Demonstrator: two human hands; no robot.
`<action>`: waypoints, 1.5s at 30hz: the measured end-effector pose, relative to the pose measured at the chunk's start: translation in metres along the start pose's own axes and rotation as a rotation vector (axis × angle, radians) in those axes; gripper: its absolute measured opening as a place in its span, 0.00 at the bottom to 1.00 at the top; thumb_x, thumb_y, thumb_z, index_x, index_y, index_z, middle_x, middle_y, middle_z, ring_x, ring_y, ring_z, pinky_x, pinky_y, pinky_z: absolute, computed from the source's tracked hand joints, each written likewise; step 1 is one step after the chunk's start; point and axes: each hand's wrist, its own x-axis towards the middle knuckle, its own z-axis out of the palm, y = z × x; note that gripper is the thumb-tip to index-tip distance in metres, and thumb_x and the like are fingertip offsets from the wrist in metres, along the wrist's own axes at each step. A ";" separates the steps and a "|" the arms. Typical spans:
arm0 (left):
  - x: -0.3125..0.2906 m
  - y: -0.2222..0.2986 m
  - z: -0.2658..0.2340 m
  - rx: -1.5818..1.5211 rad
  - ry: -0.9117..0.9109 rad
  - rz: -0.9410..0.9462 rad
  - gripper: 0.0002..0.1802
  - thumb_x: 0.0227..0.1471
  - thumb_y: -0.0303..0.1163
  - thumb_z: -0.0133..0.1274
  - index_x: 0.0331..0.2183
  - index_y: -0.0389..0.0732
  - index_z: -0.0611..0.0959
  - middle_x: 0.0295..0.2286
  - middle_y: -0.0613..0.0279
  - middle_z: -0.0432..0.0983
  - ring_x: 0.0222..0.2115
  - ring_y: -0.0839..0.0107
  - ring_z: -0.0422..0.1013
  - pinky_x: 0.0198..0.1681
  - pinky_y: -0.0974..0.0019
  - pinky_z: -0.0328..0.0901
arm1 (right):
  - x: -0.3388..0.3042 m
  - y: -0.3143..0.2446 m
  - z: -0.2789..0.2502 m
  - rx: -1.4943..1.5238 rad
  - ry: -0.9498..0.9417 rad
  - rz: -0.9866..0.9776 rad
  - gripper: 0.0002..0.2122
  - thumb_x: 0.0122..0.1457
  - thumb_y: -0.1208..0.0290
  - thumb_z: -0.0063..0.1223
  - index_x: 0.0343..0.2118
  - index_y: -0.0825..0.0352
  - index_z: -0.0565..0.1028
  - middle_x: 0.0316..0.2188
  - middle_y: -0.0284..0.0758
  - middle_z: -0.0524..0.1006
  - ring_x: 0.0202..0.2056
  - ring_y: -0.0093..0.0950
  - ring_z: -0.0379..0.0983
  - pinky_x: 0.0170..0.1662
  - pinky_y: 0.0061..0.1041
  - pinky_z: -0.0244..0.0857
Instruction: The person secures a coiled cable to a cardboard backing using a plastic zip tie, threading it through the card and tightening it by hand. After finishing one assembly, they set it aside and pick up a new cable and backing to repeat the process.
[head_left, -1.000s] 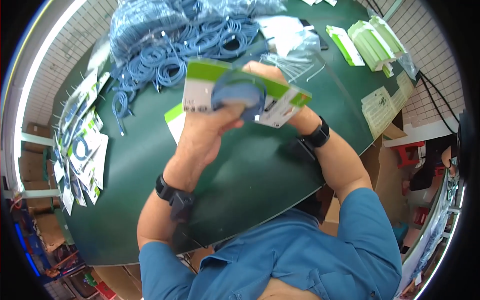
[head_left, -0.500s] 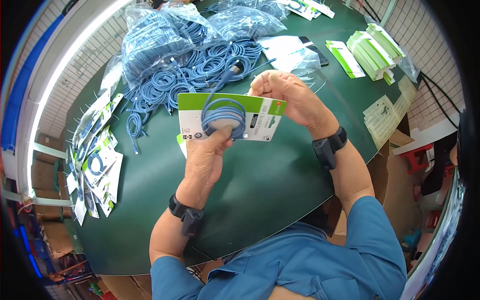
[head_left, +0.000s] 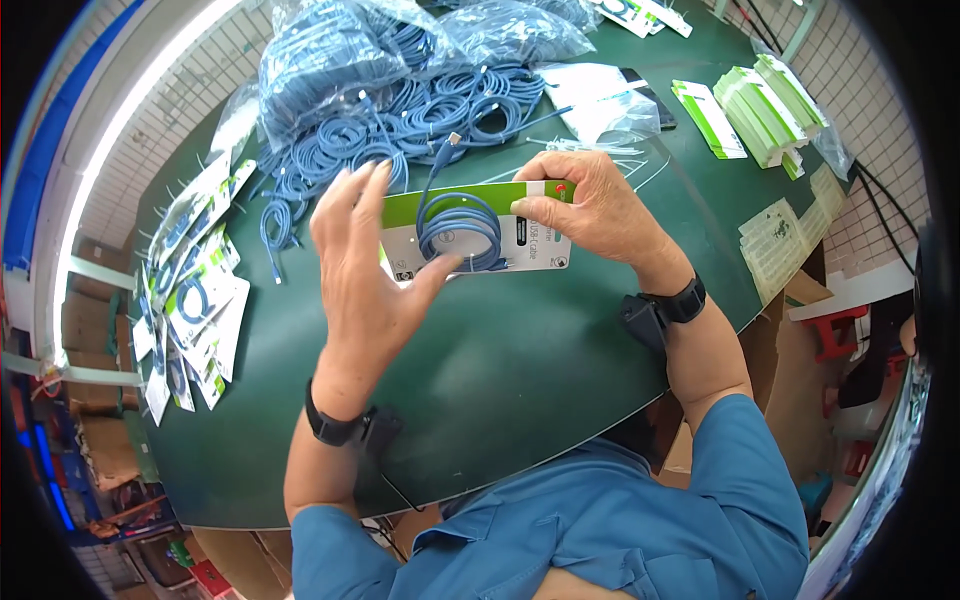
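Both hands up over green table (head_left: 520, 370): right hand (head_left: 590, 205) pinches card (head_left: 480, 232) with coiled blue cable (head_left: 460, 228); left hand (head_left: 365, 270) open, thumb touching coil. Clear tabletop near edge. Bags (head_left: 330, 50) hold cables far side.

The left hand (head_left: 365, 265) hides the backing card's (head_left: 475, 235) left end; its small print is unreadable.

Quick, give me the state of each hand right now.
Left hand: open, fingers spread, thumb touching the coiled blue cable on the card.
Right hand: closed on the green and white backing card.
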 end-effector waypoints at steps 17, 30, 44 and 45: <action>-0.029 -0.025 0.034 0.198 -0.313 0.184 0.27 0.44 0.30 0.70 0.49 0.40 0.83 0.31 0.57 0.82 0.30 0.58 0.80 0.30 0.59 0.73 | -0.002 -0.008 0.022 -0.358 0.081 -0.541 0.15 0.49 0.71 0.73 0.41 0.64 0.83 0.34 0.34 0.82 0.35 0.30 0.78 0.38 0.29 0.72; -0.044 -0.024 0.042 0.082 -0.236 0.252 0.32 0.39 0.22 0.67 0.51 0.39 0.81 0.34 0.57 0.81 0.33 0.58 0.79 0.35 0.57 0.73 | -0.018 0.023 0.047 -0.483 0.094 -0.556 0.11 0.50 0.77 0.71 0.37 0.65 0.81 0.34 0.35 0.80 0.36 0.36 0.77 0.38 0.32 0.73; -0.049 -0.036 0.042 -0.074 -0.101 0.433 0.18 0.41 0.18 0.65 0.39 0.35 0.86 0.37 0.52 0.81 0.36 0.56 0.80 0.38 0.59 0.76 | -0.020 0.034 0.051 -0.438 0.184 -0.658 0.14 0.45 0.80 0.74 0.35 0.66 0.80 0.31 0.34 0.80 0.29 0.32 0.74 0.30 0.27 0.68; -0.048 -0.035 0.042 -0.059 -0.101 0.450 0.16 0.42 0.19 0.65 0.38 0.35 0.86 0.37 0.52 0.81 0.36 0.56 0.80 0.38 0.59 0.76 | -0.020 0.035 0.051 -0.437 0.188 -0.659 0.14 0.45 0.80 0.74 0.35 0.66 0.80 0.30 0.34 0.80 0.29 0.31 0.74 0.30 0.27 0.68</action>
